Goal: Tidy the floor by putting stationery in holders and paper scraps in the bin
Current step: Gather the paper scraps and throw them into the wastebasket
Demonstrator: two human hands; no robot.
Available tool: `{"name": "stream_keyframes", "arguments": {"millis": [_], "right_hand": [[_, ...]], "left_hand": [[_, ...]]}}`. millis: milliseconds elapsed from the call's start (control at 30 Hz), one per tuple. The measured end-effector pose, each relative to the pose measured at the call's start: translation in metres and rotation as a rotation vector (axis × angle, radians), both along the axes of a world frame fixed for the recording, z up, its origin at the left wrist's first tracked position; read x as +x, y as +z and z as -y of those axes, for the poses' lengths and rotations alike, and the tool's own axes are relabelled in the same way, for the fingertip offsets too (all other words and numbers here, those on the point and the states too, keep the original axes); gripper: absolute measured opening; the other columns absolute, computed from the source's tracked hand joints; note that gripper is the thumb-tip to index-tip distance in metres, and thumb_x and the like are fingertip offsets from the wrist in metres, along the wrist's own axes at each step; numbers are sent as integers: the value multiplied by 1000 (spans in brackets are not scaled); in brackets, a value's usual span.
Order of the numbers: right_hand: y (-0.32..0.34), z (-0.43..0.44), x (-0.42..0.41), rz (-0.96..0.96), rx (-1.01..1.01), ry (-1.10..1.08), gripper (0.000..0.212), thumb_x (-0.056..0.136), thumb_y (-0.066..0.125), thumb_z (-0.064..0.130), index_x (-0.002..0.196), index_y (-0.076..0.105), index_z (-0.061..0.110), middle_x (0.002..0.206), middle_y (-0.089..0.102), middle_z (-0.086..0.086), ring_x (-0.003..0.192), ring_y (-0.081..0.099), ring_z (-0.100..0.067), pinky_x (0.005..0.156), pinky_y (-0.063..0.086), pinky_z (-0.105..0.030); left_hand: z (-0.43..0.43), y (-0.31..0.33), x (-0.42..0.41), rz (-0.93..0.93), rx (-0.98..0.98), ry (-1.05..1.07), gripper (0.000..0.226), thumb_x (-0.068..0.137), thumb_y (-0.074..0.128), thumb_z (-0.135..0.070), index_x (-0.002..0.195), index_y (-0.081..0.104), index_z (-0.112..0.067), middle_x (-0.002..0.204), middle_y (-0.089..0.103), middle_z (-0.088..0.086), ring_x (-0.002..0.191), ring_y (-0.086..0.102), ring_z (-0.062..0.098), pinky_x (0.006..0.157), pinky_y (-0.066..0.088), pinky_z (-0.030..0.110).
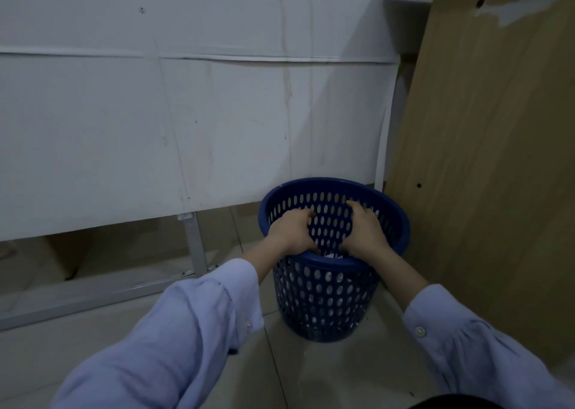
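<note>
Presently both hands are over the mouth of the blue bin [323, 299], which stands on the tiled floor [311, 374] between a white panel [155, 128] and a wooden desk side [497, 159]. The left hand [292, 231] curls its fingers down inside the rim; whether they hold a scrap cannot be told. The right hand [365, 233] has its fingers loosely spread, with nothing seen in it. White paper [331, 256] shows inside the bin. Judged step: dropping scraps. Next move calls for lifting both hands clear without tipping the bin.
</note>
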State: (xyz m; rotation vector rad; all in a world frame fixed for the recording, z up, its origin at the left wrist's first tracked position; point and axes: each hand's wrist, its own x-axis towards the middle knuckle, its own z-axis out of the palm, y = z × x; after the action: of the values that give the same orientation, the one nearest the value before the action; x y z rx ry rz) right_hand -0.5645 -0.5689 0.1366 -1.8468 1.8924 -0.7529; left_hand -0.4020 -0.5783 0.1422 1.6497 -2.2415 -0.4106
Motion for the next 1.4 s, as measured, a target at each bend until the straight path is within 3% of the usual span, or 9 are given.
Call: {"name": "stream_keyframes", "arguments": {"millis": [267, 367, 467, 633, 767, 1167, 1400], "right_hand": [[5, -14, 1, -58, -174, -20, 39, 82, 59, -4, 118, 57, 11, 120, 54, -10, 105, 54, -23, 87, 51, -37], [9, -24, 8, -271, -298, -26, 24, 87, 53, -3, 107, 58, 9, 105, 60, -11, 86, 57, -23, 67, 49, -34], [13, -28, 17, -449, -483, -51, 27, 84, 53, -5, 107, 59, 8, 99, 62, -14, 82, 58, -30, 68, 44, -38], [20, -25, 57, -412, -712, 20, 35, 74, 62, -10, 104, 65, 6, 94, 66, -16, 78, 59, -34, 62, 43, -37], [32, -31, 110, -406, -866, 188, 34, 68, 66, -8, 97, 67, 8, 87, 67, -12, 74, 61, -33, 60, 46, -36], [44, -88, 276, -301, -976, 669, 27, 67, 65, 1, 93, 66, 10, 84, 67, -10, 73, 61, -33, 65, 45, -37], [27, -142, 349, -252, -908, 928, 29, 71, 61, 5, 100, 63, 6, 91, 62, -14, 78, 57, -35, 63, 45, -37]], "left_hand": [[-11, 0, 9, -171, -243, -1, 40, 88, 61, -19, 124, 49, -6, 122, 48, 11, 108, 51, 24, 92, 43, 30], [-22, 4, 22, -162, -322, -6, 42, 90, 58, -18, 129, 46, -7, 129, 46, 9, 115, 48, 22, 97, 41, 30], [-33, 13, 41, -107, -441, 24, 43, 89, 57, -17, 129, 46, -7, 129, 47, 9, 117, 47, 24, 100, 42, 34], [-55, 27, 85, 50, -676, 157, 38, 82, 61, -16, 118, 55, -7, 124, 53, 9, 111, 54, 26, 95, 40, 37], [-83, 33, 126, 136, -708, 272, 41, 74, 61, -9, 114, 56, -6, 123, 54, 10, 108, 55, 28, 92, 42, 38], [-199, 42, 261, 352, -767, 648, 32, 71, 62, -10, 102, 60, -8, 112, 59, 8, 96, 60, 27, 82, 44, 36], [-309, 43, 317, 488, -652, 800, 36, 74, 55, -17, 108, 57, -5, 117, 56, 14, 101, 57, 33, 81, 46, 39]]}}
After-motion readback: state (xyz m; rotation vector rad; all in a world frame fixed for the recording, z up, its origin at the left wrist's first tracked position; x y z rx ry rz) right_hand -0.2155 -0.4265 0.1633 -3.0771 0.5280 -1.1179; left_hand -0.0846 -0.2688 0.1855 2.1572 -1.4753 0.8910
